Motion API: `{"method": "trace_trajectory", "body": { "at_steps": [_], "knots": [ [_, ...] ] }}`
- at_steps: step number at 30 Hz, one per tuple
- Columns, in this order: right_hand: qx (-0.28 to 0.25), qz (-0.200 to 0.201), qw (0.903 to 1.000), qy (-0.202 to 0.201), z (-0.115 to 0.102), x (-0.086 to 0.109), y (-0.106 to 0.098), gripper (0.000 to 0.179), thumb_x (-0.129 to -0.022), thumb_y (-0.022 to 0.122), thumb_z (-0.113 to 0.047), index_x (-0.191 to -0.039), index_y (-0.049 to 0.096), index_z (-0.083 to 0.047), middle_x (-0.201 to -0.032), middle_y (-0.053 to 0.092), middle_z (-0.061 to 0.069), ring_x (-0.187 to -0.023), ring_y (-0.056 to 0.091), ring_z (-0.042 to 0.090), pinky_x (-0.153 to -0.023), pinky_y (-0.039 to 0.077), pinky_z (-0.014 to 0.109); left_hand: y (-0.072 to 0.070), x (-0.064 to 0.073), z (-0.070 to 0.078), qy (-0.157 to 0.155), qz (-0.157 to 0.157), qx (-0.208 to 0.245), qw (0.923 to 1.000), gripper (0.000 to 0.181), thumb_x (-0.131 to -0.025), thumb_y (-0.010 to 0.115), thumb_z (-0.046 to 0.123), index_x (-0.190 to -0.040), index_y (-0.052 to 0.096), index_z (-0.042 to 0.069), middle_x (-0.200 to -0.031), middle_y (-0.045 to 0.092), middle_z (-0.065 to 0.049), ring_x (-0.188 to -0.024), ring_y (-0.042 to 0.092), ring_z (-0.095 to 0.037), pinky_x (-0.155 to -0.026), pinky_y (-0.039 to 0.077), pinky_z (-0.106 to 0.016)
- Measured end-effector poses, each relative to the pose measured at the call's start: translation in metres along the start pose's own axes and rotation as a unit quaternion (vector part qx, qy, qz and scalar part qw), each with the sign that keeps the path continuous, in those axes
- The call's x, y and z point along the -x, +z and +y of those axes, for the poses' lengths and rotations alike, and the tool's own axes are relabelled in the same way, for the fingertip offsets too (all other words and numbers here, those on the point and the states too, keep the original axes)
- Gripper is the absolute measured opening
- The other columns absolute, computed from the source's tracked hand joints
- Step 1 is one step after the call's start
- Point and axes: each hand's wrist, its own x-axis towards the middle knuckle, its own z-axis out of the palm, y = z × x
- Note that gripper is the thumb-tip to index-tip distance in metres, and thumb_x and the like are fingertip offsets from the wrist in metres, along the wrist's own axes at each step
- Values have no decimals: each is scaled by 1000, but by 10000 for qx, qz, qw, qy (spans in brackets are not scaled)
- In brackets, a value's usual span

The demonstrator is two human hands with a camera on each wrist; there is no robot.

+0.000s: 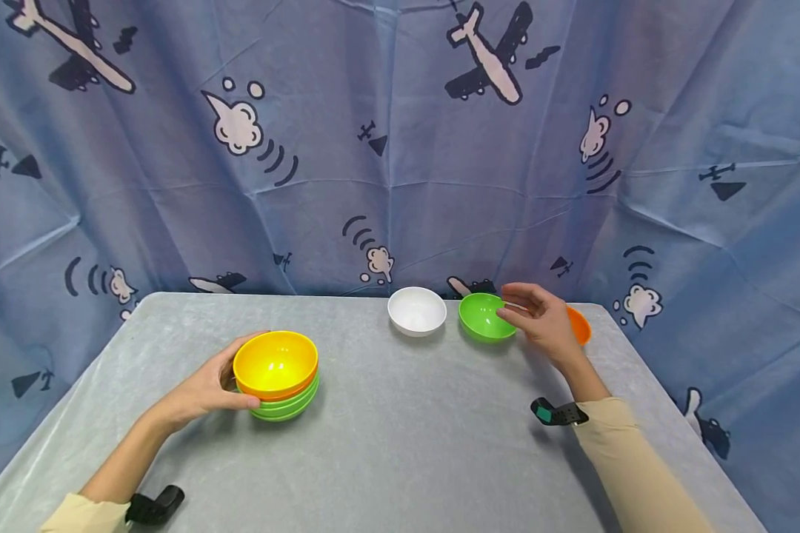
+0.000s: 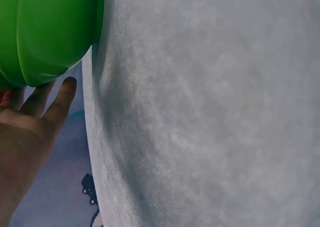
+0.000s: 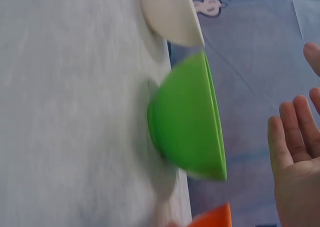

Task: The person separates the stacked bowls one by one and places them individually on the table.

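Note:
My left hand [image 1: 203,385] grips a stack of bowls from its left side, thumb at the front and fingers behind. A yellow bowl [image 1: 276,363] is on top, with an orange rim under it and green bowls [image 1: 287,407] below. In the left wrist view, the green underside [image 2: 55,37] shows close to the tabletop, and fingers [image 2: 62,99] reach along it. Over on the right, my right hand [image 1: 540,322] hovers beside the right rim of a single green bowl [image 1: 483,320]. Its fingers [image 3: 300,132] are loosely extended, apart from that bowl in the right wrist view.
A white bowl [image 1: 416,312] stands left of the single green bowl near the table's back edge. Partly hidden behind my right hand is an orange bowl [image 1: 578,326]. A grey cloth covers the table [image 1: 400,444]; a blue printed curtain [image 1: 400,148] hangs behind.

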Motion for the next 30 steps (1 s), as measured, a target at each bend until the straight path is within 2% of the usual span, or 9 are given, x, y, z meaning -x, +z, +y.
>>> {"method": "trace_trajectory", "body": {
  "at_steps": [5,12,16,22,30],
  "knots": [
    [-247,-274,9993,-55,-1,-8,21,45,-90,74,5,-132,58,8,-128,62,14,-122,55,41,-96,49,30,0,0,0,23,11,45,10000,91,-84,79,3,-158,28,5,-151,42,-17,-130,49,-17,-101,43,-27],
    [-357,-668,9970,-159,-2,-16,51,45,-90,74,5,-131,58,10,-128,62,18,-120,55,45,-96,50,31,1,2,2,-91,101,-45,9999,82,-87,76,8,-156,31,3,-148,46,-16,-128,50,-18,-100,43,-27],
    [-496,-924,9943,-195,-4,-20,69,44,-89,75,6,-131,59,7,-130,59,23,-121,55,43,-98,49,33,2,3,2,-133,114,-70,9998,81,-88,75,8,-155,31,3,-147,46,-17,-128,50,-18,-100,43,-27],
    [-900,-1302,9873,-160,-11,-25,101,45,-87,75,9,-129,59,9,-131,54,33,-121,55,47,-100,48,43,2,3,2,-139,102,-142,9998,81,-88,76,8,-155,31,2,-148,45,-19,-127,51,-16,-100,43,-26],
    [-998,-1725,9798,-161,-18,-27,141,50,-85,77,8,-131,58,7,-130,58,24,-121,57,41,-101,46,50,1,2,2,-213,92,-132,9996,80,-88,76,9,-155,32,4,-148,46,-16,-128,50,-18,-101,43,-27]
  ]
}}
